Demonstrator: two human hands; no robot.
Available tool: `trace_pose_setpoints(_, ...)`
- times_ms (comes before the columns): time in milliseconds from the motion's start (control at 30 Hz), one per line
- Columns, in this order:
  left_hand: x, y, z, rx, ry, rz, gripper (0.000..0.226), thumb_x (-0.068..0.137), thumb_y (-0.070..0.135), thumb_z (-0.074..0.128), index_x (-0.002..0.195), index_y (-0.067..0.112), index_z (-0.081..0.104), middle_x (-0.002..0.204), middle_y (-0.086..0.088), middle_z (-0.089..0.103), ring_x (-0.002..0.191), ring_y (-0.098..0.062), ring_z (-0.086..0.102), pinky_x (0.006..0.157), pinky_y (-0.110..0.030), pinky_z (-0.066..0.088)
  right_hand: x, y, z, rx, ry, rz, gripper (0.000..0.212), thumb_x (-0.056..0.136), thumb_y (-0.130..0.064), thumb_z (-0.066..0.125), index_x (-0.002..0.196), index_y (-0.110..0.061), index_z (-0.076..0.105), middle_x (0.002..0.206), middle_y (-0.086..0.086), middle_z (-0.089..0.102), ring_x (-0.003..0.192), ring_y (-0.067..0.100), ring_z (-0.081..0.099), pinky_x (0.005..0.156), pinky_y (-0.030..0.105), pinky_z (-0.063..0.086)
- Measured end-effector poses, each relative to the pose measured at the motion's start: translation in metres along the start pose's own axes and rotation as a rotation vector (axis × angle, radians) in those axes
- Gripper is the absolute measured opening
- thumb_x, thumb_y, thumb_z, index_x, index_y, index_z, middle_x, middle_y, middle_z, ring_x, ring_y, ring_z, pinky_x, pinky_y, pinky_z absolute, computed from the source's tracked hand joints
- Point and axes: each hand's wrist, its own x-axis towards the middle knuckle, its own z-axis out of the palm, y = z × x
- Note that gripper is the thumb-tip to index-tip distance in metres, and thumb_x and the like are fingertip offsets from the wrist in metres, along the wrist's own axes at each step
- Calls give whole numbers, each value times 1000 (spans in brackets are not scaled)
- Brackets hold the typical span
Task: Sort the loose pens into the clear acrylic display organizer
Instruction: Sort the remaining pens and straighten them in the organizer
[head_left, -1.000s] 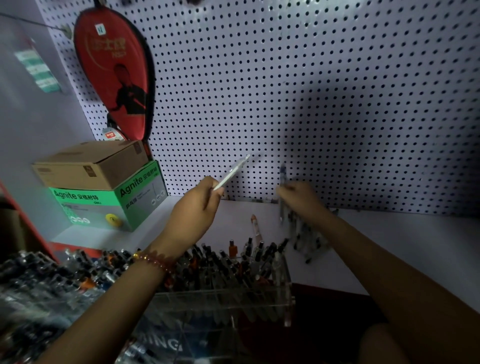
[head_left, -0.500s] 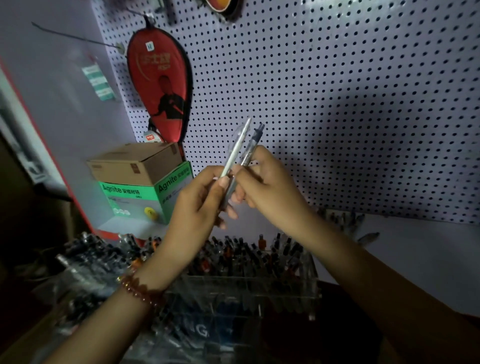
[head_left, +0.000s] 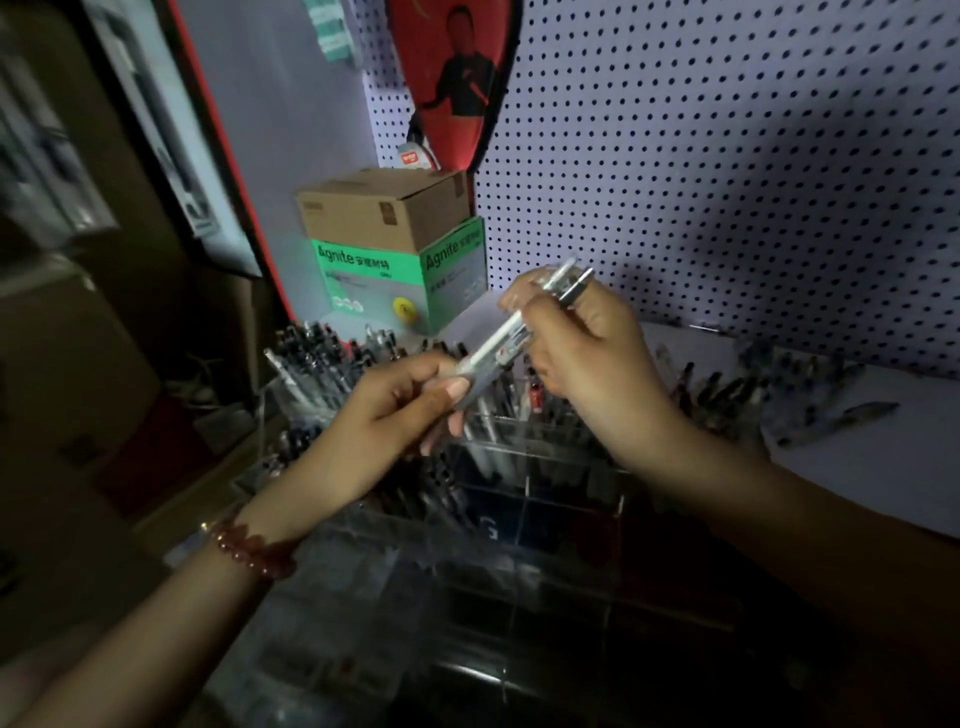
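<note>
Two pens (head_left: 519, 325) lie side by side in the air, slanting up to the right above the clear acrylic organizer (head_left: 540, 457). My left hand (head_left: 395, 410) pinches their lower ends between thumb and fingers. My right hand (head_left: 592, 353) grips their upper part, and the clip ends stick out above its fingers. The organizer's slots hold several upright pens. A loose heap of pens (head_left: 810, 395) lies on the white shelf to the right.
A cardboard box (head_left: 384, 210) sits on a green and grey box (head_left: 405, 280) at the back left. The pegboard wall (head_left: 727, 171) rises behind, with a red paddle case (head_left: 457, 67) hanging on it. More pens (head_left: 322, 353) stand left of the organizer.
Both hands came down and to the right with the two pens, now closer over the organizer. The pens tilted flatter. My view swung left and down.
</note>
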Motion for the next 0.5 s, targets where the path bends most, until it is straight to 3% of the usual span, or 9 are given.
trace_pose_setpoints(67, -13, -10, -7, -20, 34, -80, 23, 92, 20, 50, 83, 1, 58, 68, -13, 60, 52, -10, 51, 47, -18, 41, -2, 6, 3, -13, 33, 37, 17, 96, -14, 49, 82, -13, 59, 40, -13, 38, 36, 3, 32, 41, 18, 25)
trace_pose_setpoints(133, -24, -17, -13, -55, 68, -138, 19, 92, 17, 48, 92, 3, 60, 77, -1, 66, 59, -10, 57, 50, -19, 46, -4, 12, 4, -11, 38, 82, 18, 96, -14, 48, 84, -6, 59, 40, -11, 35, 36, 3, 28, 39, 20, 24)
trace_pose_setpoints(300, -39, -19, -20, -183, 82, -238, 19, 95, 16, 46, 104, 8, 61, 85, 2, 70, 70, -11, 64, 59, -20, 51, -7, 17, 7, -129, 14, 20, 36, 88, -31, 48, 84, 4, 54, 40, -11, 35, 37, 3, 30, 45, 24, 24)
trace_pose_setpoints(500, -48, -12, -14, -151, 57, -203, 30, 79, 13, 60, 108, 10, 60, 91, 3, 70, 82, -8, 67, 71, -17, 51, -15, 13, 9, -153, -24, -20, 31, 98, -16, 45, 89, 13, 50, 43, -7, 34, 37, 8, 30, 40, 20, 25)
